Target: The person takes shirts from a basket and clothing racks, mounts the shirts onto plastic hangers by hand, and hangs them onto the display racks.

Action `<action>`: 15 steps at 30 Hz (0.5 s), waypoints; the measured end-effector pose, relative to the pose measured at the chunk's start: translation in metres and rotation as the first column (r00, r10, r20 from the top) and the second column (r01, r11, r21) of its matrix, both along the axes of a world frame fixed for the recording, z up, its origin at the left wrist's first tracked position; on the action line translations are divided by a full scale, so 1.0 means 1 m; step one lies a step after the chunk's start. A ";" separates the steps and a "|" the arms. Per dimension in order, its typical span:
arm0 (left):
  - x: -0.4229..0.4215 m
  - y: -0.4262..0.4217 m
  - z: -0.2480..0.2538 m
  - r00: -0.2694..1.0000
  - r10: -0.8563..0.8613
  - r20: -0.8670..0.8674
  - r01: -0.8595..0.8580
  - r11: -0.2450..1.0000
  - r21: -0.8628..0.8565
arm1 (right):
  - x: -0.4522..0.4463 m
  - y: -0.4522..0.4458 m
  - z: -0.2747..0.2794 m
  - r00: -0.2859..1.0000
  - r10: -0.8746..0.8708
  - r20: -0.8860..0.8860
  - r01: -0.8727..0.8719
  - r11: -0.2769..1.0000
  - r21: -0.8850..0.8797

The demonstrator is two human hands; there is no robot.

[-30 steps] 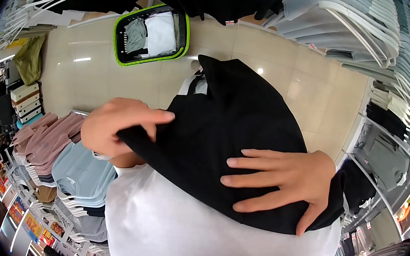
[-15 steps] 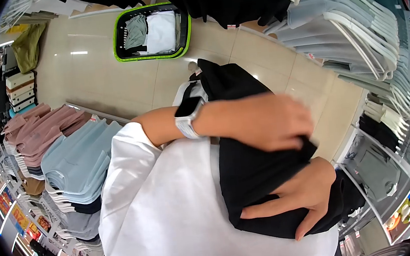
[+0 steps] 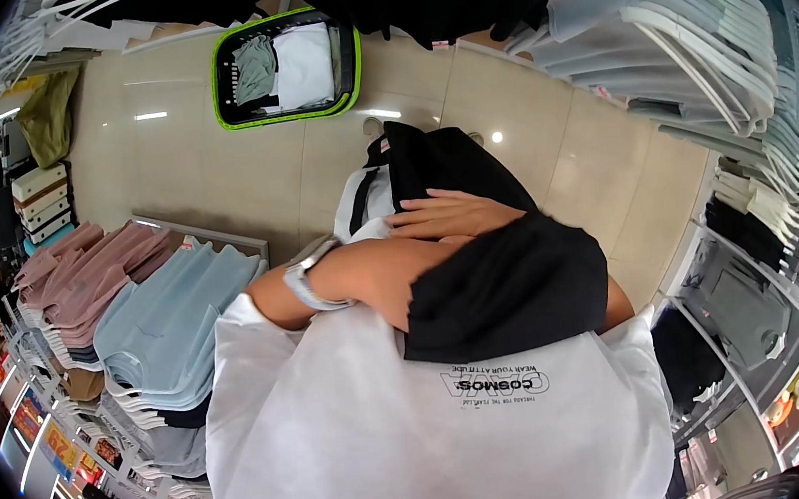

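Note:
A black garment (image 3: 511, 286) lies folded across my front, its near part draped over both forearms. My left hand (image 3: 392, 275) reaches in from the left, below a wristwatch; the black cloth hides its fingers, so its grip cannot be made out. Lying on the cloth's upper part, my right hand (image 3: 454, 214) points left with its fingers stretched out and slightly apart. Its forearm passes under the fold. Beside the garment's upper left edge hangs some white fabric (image 3: 374, 194) with a black strip.
A green-rimmed black basket (image 3: 218, 83) holding folded grey and white clothes stands on the tiled floor (image 3: 186, 165). Pink shirts (image 3: 100, 276) and light blue shirts (image 3: 169, 322) hang at the left. Grey garments (image 3: 632, 50) hang at the upper right, black ones (image 3: 432, 2) at the top.
My left hand has moved down and left, under the black cloth. My right hand has moved up and left onto its upper part. The near part now folds over my forearms, uncovering the shirt's print.

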State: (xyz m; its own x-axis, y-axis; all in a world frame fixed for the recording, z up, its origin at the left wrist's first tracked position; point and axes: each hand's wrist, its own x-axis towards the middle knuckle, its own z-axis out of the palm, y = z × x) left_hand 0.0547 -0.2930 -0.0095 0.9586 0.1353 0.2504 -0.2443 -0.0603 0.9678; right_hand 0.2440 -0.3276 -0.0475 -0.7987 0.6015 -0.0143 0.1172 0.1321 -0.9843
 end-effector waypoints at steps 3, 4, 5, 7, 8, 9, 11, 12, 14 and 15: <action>-0.023 0.005 -0.005 0.977 -0.013 -0.215 0.015 1.000 0.007 | -0.006 -0.005 -0.008 0.992 -0.051 0.116 0.006 0.931 0.364; -0.024 0.007 -0.005 0.959 -0.018 -0.284 0.022 1.000 0.013 | -0.008 -0.006 -0.008 0.991 -0.061 0.122 0.009 0.923 0.385; -0.020 0.014 0.005 0.958 -0.029 -0.284 0.034 0.999 0.012 | -0.008 -0.003 -0.007 0.989 -0.072 0.126 0.016 0.919 0.395; -0.010 0.027 0.026 0.970 -0.012 -0.245 -0.058 0.959 -0.278 | -0.005 0.002 -0.006 0.989 -0.075 0.127 0.020 0.922 0.386; -0.001 0.022 0.024 0.984 0.166 -0.063 -0.178 0.920 -0.349 | -0.003 0.005 -0.003 0.989 -0.076 0.124 0.024 0.926 0.376; 0.004 0.023 0.029 0.985 0.160 -0.059 -0.170 0.922 -0.347 | 0.000 0.010 -0.003 0.990 -0.076 0.122 0.026 0.931 0.364; 0.013 0.026 0.045 0.950 0.189 -0.247 -0.184 0.982 0.043 | 0.003 0.018 -0.001 0.990 -0.076 0.118 0.032 0.941 0.336; 0.017 0.024 0.044 0.949 0.196 -0.245 -0.190 0.981 0.049 | 0.006 0.022 0.000 0.991 -0.073 0.113 0.033 0.947 0.319; 0.028 0.020 0.039 0.830 0.412 -0.377 -0.518 0.820 -0.244 | 0.011 0.030 0.002 0.992 -0.069 0.104 0.037 0.959 0.282; 0.035 0.021 0.039 0.827 0.420 -0.373 -0.524 0.818 -0.240 | 0.013 0.035 0.003 0.993 -0.069 0.100 0.040 0.963 0.268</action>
